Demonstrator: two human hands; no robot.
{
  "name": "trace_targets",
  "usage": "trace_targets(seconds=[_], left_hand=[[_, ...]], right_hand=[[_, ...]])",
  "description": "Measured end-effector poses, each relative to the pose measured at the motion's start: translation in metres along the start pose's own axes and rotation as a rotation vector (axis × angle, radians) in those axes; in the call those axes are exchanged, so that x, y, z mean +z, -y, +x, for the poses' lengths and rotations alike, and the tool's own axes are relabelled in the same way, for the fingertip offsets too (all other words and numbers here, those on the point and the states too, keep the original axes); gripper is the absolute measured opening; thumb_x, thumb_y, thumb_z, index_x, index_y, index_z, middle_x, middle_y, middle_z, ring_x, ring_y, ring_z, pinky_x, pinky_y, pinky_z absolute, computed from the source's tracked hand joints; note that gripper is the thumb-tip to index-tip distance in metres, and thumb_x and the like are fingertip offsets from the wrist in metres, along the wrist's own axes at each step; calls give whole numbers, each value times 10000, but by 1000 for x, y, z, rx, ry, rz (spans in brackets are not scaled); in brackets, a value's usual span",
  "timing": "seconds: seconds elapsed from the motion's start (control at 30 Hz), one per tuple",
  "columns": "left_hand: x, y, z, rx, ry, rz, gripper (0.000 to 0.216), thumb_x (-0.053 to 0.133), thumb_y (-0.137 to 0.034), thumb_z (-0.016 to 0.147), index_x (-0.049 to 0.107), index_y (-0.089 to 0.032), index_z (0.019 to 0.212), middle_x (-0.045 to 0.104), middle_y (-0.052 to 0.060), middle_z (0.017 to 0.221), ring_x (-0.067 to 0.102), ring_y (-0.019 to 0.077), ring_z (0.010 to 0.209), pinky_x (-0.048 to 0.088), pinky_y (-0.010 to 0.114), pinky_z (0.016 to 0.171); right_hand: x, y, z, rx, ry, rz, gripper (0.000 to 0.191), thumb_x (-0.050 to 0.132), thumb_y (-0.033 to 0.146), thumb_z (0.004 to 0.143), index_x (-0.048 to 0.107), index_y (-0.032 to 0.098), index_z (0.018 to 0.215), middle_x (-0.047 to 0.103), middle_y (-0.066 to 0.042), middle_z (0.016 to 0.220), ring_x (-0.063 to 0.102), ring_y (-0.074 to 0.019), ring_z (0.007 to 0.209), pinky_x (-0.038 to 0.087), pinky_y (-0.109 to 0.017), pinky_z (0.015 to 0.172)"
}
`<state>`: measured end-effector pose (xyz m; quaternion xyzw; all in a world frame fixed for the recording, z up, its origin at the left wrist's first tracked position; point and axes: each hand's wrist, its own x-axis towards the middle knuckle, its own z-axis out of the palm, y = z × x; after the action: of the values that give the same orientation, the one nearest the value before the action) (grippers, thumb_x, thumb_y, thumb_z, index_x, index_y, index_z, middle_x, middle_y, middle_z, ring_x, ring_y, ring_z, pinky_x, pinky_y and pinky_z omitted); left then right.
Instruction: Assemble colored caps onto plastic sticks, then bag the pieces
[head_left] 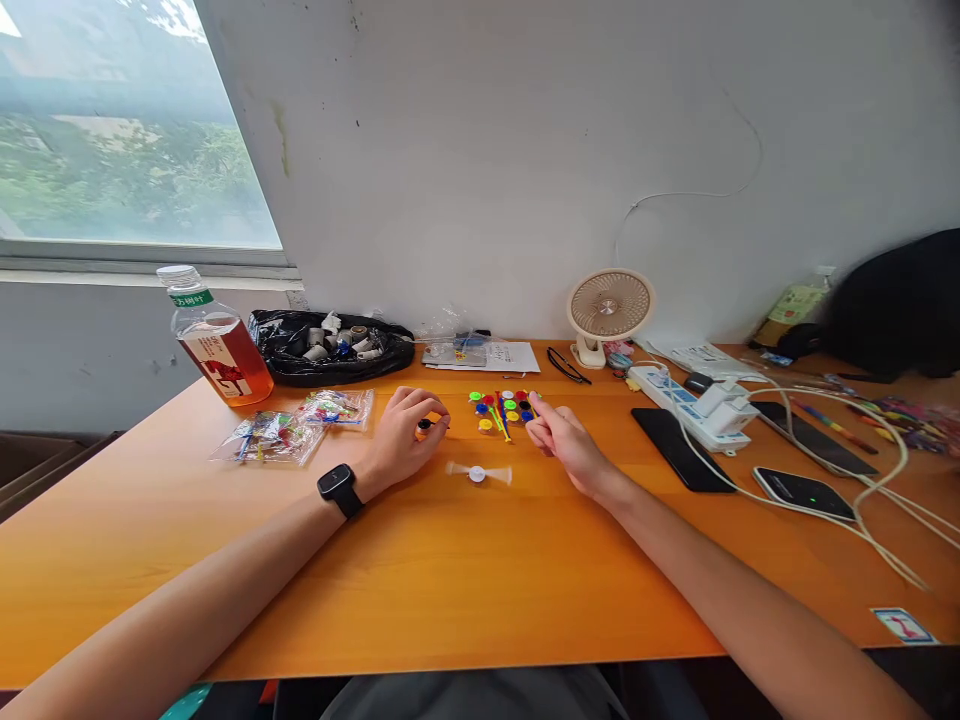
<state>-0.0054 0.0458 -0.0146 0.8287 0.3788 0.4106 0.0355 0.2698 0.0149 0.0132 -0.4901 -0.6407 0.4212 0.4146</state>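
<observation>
My left hand (409, 435), with a black watch (341, 490) on its wrist, rests on the table with fingers curled round a small black round piece (424, 425), partly hidden. My right hand (568, 442) is closed, its thumb and index finger pressed together at the right edge of the coloured parts; whatever lies between the fingertips is too small to make out. Between the hands is a group of small round plastic pieces (486, 426) in several colours, with thin blue, yellow and red sticks (503, 420). Nearer me lies a white two-bladed propeller piece (477, 474).
Clear bags of coloured parts (277, 438) and a tea bottle (225, 360) are on the left. Behind stand a black plastic bag (300, 370) and a small fan (610, 305). A power strip (686, 410), cables and phones (802, 493) occupy the right.
</observation>
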Motion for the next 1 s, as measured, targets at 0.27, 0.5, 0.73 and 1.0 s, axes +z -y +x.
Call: trace_targets(seconds=[0.27, 0.5, 0.73, 1.0], left_hand=[[3, 13, 0, -134, 69, 63, 176, 540, -305, 1030, 690, -218, 1000, 732, 79, 1093, 609, 293, 1051, 472, 434, 927], [3, 19, -2, -207, 167, 60, 235, 579, -163, 861, 707, -226, 1048, 745, 62, 1107, 650, 299, 1045, 508, 427, 898], [10, 27, -3, -187, 145, -62, 186, 645, -238, 933, 732, -196, 1093, 744, 90, 1060, 708, 250, 920, 575, 369, 811], [8, 13, -2, -37, 30, -148, 139, 708, -338, 993, 747, -218, 1051, 751, 52, 1020, 698, 210, 944, 558, 333, 871]], right_hand=[[-5, -20, 9, -150, -72, -452, 548, 493, 565, 1008, 541, 200, 602, 482, -2, 558, 422, -149, 554, 278, -302, 579], [-2, -22, 5, -208, -88, -731, 392, 503, 430, 1022, 533, 211, 698, 567, 0, 622, 457, -151, 568, 241, -298, 576], [-2, -18, 3, -221, -104, -730, 396, 511, 443, 1024, 539, 214, 701, 572, -3, 615, 469, -155, 561, 244, -293, 575], [5, -13, -3, -279, -96, -688, 373, 512, 426, 1033, 563, 213, 731, 578, 11, 610, 466, -141, 555, 273, -274, 587]])
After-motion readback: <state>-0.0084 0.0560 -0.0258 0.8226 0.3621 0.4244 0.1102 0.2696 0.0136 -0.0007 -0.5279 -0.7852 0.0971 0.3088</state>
